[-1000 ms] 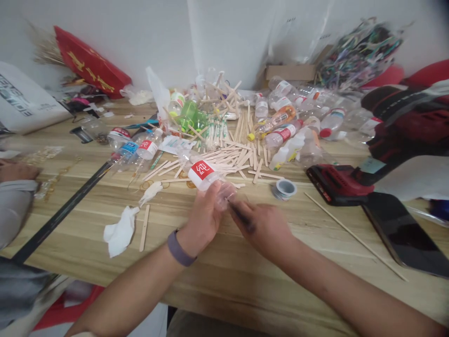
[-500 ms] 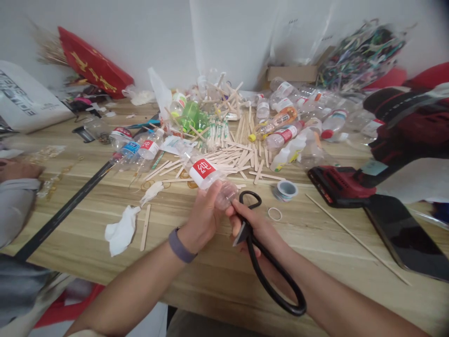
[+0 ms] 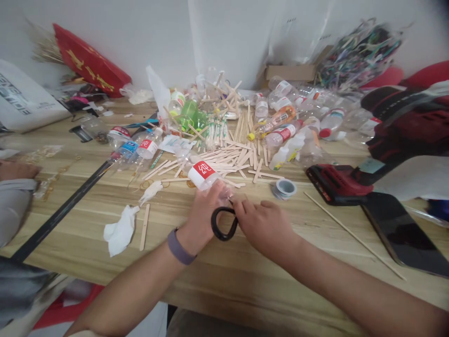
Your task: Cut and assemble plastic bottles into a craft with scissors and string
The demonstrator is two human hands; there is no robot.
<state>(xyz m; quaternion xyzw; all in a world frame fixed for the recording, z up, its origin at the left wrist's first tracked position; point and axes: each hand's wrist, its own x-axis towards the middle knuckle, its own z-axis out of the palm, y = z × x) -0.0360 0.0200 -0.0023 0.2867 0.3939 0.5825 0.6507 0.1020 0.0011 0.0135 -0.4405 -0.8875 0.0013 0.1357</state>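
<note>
In the head view my left hand (image 3: 200, 213), with a purple band at the wrist, is wrapped round the lower part of a clear plastic bottle (image 3: 204, 172). The bottle lies tilted, its red-and-white label facing up. My right hand (image 3: 264, 225) is closed round a pair of scissors, of which one black handle loop (image 3: 224, 230) shows beside the fingers. The blades are mostly hidden between the hands. A thin dark tip appears to touch the bottle's near end, but I cannot tell whether it goes in.
Wooden sticks (image 3: 228, 159) lie behind the bottle, with plastic bottles (image 3: 280, 133) beyond. Right stand a red-black power tool (image 3: 336, 185), a phone (image 3: 409, 234), a thin stick (image 3: 354, 234) and a tape roll (image 3: 285, 188). Crumpled tissue (image 3: 120, 230) lies left; another person's hand (image 3: 17, 171) rests at the edge.
My right hand has turned over, back upward, swinging the scissors round so the large loop is out of sight. The bottle has hardly moved in my left hand.
</note>
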